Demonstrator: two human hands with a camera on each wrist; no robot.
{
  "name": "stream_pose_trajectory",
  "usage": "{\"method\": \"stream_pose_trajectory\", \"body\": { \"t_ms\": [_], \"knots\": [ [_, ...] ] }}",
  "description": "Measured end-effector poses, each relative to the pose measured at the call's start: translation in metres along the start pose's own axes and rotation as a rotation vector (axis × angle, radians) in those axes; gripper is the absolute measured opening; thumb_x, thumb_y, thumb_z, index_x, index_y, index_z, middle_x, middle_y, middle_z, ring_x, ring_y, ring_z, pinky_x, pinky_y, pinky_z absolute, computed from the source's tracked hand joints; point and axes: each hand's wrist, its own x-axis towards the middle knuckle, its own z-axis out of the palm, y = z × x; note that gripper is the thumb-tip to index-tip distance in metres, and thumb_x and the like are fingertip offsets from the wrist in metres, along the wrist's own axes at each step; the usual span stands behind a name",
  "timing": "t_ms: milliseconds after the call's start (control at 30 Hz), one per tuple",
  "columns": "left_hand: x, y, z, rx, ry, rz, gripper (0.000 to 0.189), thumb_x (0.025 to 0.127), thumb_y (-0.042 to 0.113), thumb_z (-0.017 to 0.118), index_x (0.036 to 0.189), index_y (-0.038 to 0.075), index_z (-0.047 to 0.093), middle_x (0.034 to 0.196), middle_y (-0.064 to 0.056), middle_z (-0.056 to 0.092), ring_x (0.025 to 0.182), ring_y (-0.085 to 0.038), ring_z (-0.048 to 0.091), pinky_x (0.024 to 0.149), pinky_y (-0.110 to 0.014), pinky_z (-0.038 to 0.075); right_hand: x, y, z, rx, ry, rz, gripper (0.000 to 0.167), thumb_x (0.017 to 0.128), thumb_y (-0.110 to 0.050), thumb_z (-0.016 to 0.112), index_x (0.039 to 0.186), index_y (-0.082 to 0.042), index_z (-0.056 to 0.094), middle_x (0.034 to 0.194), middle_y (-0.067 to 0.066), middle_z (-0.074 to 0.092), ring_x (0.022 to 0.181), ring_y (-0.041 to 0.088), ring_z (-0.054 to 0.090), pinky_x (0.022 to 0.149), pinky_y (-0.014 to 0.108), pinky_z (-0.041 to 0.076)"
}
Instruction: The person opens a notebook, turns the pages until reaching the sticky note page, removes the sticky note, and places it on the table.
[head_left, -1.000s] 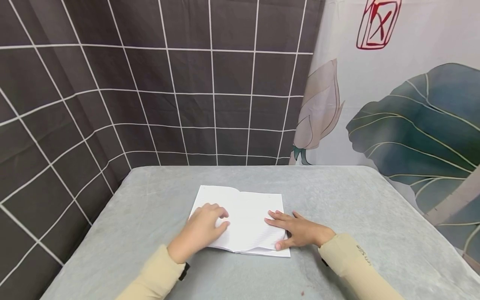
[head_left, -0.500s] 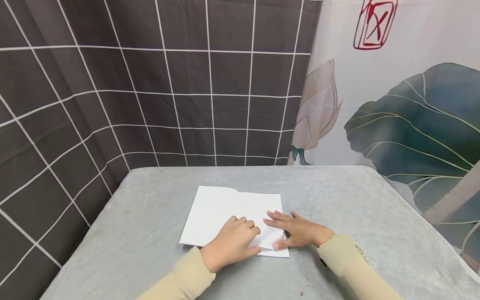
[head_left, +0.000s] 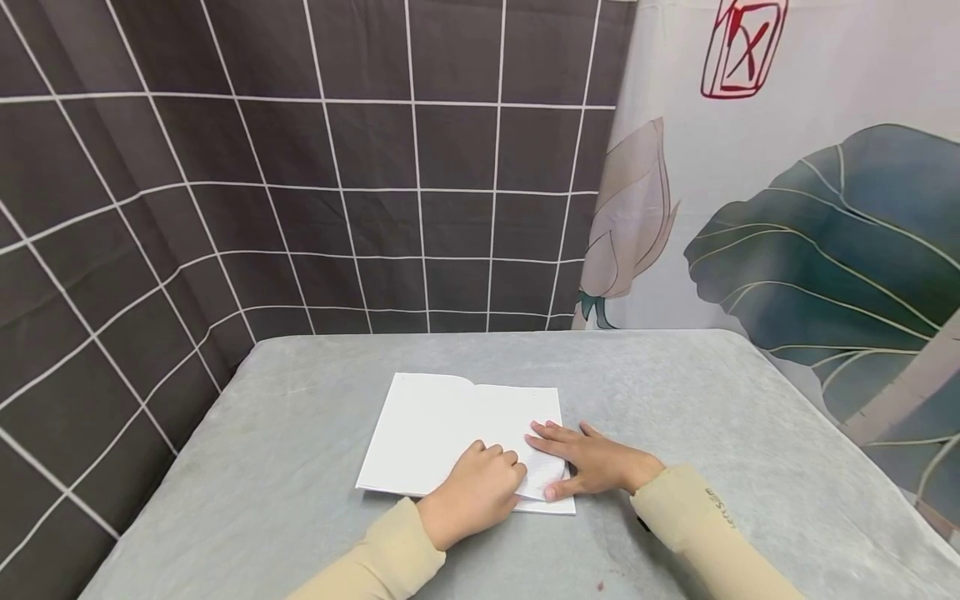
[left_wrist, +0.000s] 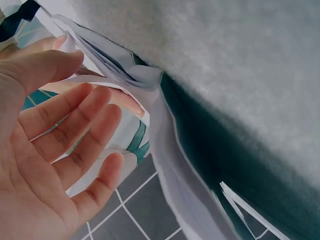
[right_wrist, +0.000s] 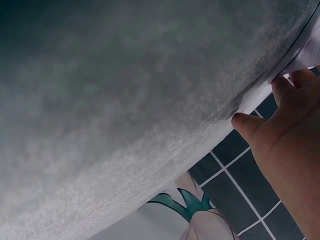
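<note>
A white notebook point(head_left: 431, 417) lies open on the grey tabletop, its pages largely blank apart from faint lines at the lower right. My left hand point(head_left: 480, 492) is over the lower middle of the right page with its fingers curled. In the left wrist view, the page edge point(left_wrist: 131, 96) runs between the thumb and fingertips of my left hand point(left_wrist: 60, 135), which appear to pinch it. My right hand point(head_left: 596, 460) rests with spread fingers on the notebook's right edge, thumb by the lower corner. That corner bulges slightly between the hands.
The tabletop point(head_left: 300, 433) is covered in grey cloth, with a small reddish speck near the front. Dark gridded fabric point(head_left: 457, 217) hangs behind and at the left. A white curtain with lotus prints point(head_left: 660, 333) hangs at the right.
My left hand has moved rightward from the left page to the lower part of the right page, its fingers curling more. My right hand stays at the right edge.
</note>
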Motion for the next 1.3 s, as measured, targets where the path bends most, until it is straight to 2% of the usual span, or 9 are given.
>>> {"method": "stream_pose_trajectory", "body": {
  "t_ms": [500,800,933,1133,1300],
  "knots": [
    [0.0,-0.001,0.002,-0.051,0.025,-0.012,0.012,0.079,0.027,0.075,0.084,0.018,0.071,0.079,0.006,0.067,0.068,-0.008,0.06,0.059,-0.024,0.042,0.0,-0.002,0.003,-0.029,0.018,-0.018,0.09,0.079,-0.062,0.062,0.15,-0.015,0.033,0.159,0.009,0.025,0.145,0.034,0.024,0.11,0.067,0.016],
    [0.0,-0.004,0.004,-0.117,0.039,-0.04,0.01,0.079,0.022,0.074,0.086,0.016,0.072,0.078,0.006,0.067,0.067,-0.007,0.061,0.057,-0.023,0.042,-0.002,-0.003,0.001,-0.019,0.03,-0.014,0.093,0.079,-0.062,0.062,0.151,-0.014,0.029,0.161,0.011,0.017,0.146,0.036,0.02,0.11,0.067,0.014],
    [0.0,-0.008,0.006,-0.157,0.076,-0.063,0.008,0.079,0.016,0.071,0.086,0.016,0.073,0.076,0.006,0.068,0.066,-0.007,0.061,0.056,-0.023,0.042,-0.002,-0.002,0.001,-0.016,0.077,-0.032,0.098,0.078,-0.061,0.064,0.152,-0.008,0.025,0.16,0.015,0.017,0.145,0.039,0.019,0.108,0.069,0.016],
    [-0.001,-0.016,0.006,-0.271,0.141,-0.115,0.011,0.076,0.009,0.069,0.084,0.014,0.074,0.078,0.005,0.071,0.068,-0.006,0.063,0.06,-0.025,0.048,-0.003,0.0,0.001,-0.012,0.125,-0.008,0.111,0.077,-0.059,0.068,0.15,0.006,0.014,0.159,0.023,0.013,0.145,0.04,0.018,0.11,0.066,0.017],
    [-0.002,-0.022,0.002,-0.354,0.145,-0.175,0.008,0.078,0.008,0.068,0.083,0.012,0.073,0.075,0.005,0.067,0.063,-0.003,0.056,0.058,-0.023,0.045,-0.003,-0.001,0.0,0.008,0.127,0.012,0.114,0.078,-0.058,0.068,0.149,0.01,0.011,0.158,0.026,0.01,0.146,0.04,0.016,0.111,0.065,0.017]
  ]
}}
